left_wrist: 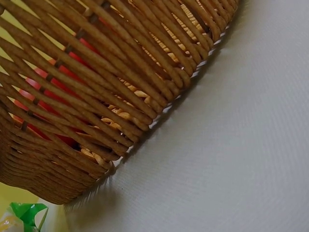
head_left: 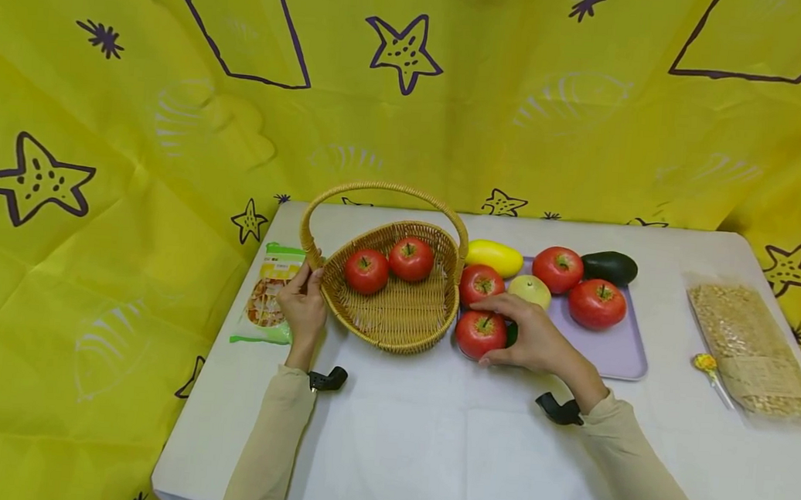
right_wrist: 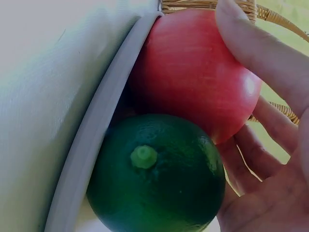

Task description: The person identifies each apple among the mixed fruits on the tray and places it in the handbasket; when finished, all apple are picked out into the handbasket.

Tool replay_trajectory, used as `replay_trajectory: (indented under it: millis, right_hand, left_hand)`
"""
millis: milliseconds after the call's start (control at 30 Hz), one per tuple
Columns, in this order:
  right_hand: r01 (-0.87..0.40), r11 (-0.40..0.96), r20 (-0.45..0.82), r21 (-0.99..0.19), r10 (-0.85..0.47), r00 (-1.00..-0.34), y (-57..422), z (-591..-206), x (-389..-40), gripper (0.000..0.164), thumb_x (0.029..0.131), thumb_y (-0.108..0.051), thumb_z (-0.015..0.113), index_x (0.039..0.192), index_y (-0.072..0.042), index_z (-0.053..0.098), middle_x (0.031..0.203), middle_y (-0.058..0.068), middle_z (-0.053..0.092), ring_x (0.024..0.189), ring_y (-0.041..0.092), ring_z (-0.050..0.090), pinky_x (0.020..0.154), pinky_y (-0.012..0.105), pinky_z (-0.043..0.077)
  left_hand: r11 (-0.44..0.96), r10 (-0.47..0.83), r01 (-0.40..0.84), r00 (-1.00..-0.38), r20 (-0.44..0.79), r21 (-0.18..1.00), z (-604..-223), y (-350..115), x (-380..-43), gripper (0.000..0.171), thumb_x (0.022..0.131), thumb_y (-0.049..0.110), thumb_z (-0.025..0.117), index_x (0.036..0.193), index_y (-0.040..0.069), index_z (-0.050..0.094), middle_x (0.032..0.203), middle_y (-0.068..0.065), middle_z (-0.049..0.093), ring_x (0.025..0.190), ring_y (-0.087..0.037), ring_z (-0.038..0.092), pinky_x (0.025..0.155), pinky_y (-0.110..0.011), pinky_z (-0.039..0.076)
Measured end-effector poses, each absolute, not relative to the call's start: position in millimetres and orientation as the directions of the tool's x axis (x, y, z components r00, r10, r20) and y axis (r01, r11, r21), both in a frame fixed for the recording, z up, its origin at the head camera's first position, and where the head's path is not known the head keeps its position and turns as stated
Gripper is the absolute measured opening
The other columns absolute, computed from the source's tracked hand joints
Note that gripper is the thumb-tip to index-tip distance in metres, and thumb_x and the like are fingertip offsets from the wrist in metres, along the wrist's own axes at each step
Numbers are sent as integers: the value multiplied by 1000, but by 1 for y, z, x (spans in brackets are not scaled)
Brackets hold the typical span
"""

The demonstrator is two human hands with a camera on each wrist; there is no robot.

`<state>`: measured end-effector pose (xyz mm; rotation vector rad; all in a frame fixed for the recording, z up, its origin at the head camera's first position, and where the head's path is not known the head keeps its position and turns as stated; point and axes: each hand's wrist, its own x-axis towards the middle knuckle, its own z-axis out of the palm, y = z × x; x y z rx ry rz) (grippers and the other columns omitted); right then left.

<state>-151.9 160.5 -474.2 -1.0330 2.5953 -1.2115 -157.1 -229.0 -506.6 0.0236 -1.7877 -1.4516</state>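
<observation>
A wicker basket (head_left: 389,319) with an arched handle stands tilted toward me, two red apples (head_left: 366,271) inside it. My left hand (head_left: 304,305) grips its left rim near the foot of the handle. In the left wrist view the woven side (left_wrist: 120,72) fills the upper left, and the fingers are out of sight. My right hand (head_left: 534,337) holds another red apple (head_left: 480,334) between thumb and fingers at the left end of a lilac tray (head_left: 627,351). A dark green round fruit (right_wrist: 159,179) lies right beside that apple, mostly hidden under the hand in the head view.
Also on or by the tray are several red apples (head_left: 597,304), a pale yellow-green fruit (head_left: 530,291), a yellow fruit (head_left: 494,257) and a dark green oval fruit (head_left: 610,268). A green-edged snack packet (head_left: 268,299) lies left; a lollipop (head_left: 705,363) and a bag of grain (head_left: 759,349) lie right.
</observation>
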Motion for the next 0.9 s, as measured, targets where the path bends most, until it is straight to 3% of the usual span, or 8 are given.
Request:
replay_trajectory:
  millis: [333,733,900]
  right_hand:
    - [-530,508,167,-679,-597,-785,159,-473,-149,75,60,-32,97,126,-15,66,131,4,59,122,28,51,99,57,49]
    - [-550,535,209,-641,-568,-796,153,-474,-147,80,55,-29,99,126,-16,66,127,7,58,118,28,51,95,56,51]
    - [-569,513,242,-642,-569,-786,153,-474,-147,76,54,-30,99,122,-16,69,123,4,60,114,25,52,92,52,53]
  left_hand:
    - [355,-482,458,-657,579,815,-489,-219,-150,33,89,-13,63,122,-9,64,114,-24,69,110,-37,65,91,-25,55]
    - [354,-495,462,-645,582,813,-480,-216,-146,31,88,-13,64,119,-10,65,112,-27,68,107,-26,68,88,-22,56]
    - [359,-489,450,-655,576,817,-479,-216,-144,31,88,-13,64,119,-13,64,113,-28,67,107,-36,67,88,-24,56]
